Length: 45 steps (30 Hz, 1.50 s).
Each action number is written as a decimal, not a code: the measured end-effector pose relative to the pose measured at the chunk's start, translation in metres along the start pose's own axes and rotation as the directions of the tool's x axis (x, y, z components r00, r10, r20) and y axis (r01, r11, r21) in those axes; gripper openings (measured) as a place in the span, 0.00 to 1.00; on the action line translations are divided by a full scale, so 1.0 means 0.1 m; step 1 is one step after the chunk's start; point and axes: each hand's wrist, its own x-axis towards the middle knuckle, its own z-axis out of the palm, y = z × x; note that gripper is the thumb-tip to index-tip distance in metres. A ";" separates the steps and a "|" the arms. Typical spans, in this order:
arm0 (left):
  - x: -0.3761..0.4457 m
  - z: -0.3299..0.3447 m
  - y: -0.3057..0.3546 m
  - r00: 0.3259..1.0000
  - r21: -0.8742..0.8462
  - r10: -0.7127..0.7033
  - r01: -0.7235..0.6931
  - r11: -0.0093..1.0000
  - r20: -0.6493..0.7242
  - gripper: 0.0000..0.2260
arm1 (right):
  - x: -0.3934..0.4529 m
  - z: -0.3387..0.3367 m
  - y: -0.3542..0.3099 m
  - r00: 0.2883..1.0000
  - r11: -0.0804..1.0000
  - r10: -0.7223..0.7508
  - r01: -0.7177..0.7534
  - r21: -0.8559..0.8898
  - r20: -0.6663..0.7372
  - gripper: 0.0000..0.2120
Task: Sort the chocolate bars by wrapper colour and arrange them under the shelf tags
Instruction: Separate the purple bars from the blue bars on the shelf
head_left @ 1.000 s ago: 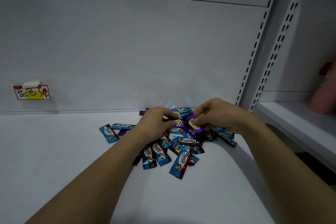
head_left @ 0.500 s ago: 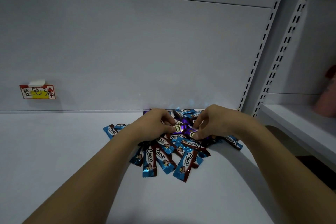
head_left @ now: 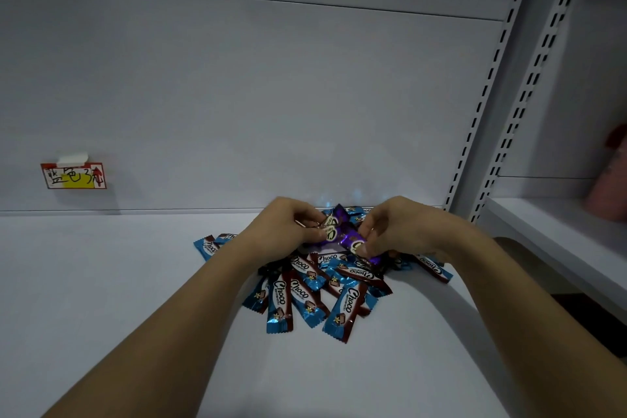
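1. Since a second ago, both my hands have lifted slightly off the pile, gathering purple bars between them.
2. My left hand (head_left: pixel 288 231) curls round purple bars (head_left: pixel 330 231); my right hand (head_left: pixel 400 231) pinches another purple bar (head_left: pixel 356 243) by its end.
3. Just below my grip, blue bars (head_left: pixel 305 295) lie heaped on the white shelf (head_left: pixel 101 282).
4. Well to the left, a handwritten tag (head_left: pixel 73 175) sticks to the back panel (head_left: pixel 271 95).

Two bare arms come in from the near edge, with no sleeves to see. The left hand (head_left: pixel 288 231) and right hand (head_left: pixel 400 227) wear no gloves. A thin ring (head_left: pixel 372 229) may sit on a right finger, but it is hard to tell
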 end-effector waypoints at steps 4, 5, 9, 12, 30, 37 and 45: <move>-0.01 -0.03 0.04 0.990 -0.226 0.008 -0.041 0.973 -0.144 0.08 | 0.01 -0.05 0.04 0.994 0.970 -0.048 0.069 0.232 -0.097 0.08; -0.01 -0.04 0.05 0.987 -0.272 0.004 -0.048 0.961 -0.159 0.09 | 0.02 -0.05 0.04 0.991 0.953 -0.062 0.093 0.289 -0.116 0.07; -0.02 -0.06 0.07 0.984 -0.337 -0.022 -0.040 0.941 -0.177 0.08 | 0.06 -0.02 0.04 0.983 0.881 -0.088 0.151 0.449 -0.160 0.04; -0.03 -0.07 0.07 0.979 -0.355 -0.034 -0.040 0.934 -0.199 0.07 | 0.08 0.01 0.04 0.978 0.823 -0.099 0.184 0.537 -0.182 0.05; -0.38 -0.21 0.18 0.915 -0.447 -0.185 0.005 0.894 -0.359 0.08 | -0.14 0.33 -0.31 0.967 0.635 -0.090 0.241 0.734 -0.239 0.08; -0.94 -0.95 -0.11 0.878 -0.415 -0.204 0.006 0.910 -0.433 0.10 | -0.19 0.79 -0.92 0.966 0.682 -0.244 0.237 0.692 -0.089 0.08; -1.93 -2.16 -0.85 0.750 -0.327 -0.269 0.074 0.942 -0.605 0.08 | -0.04 1.82 -2.18 0.931 0.765 -0.364 0.279 0.581 0.033 0.07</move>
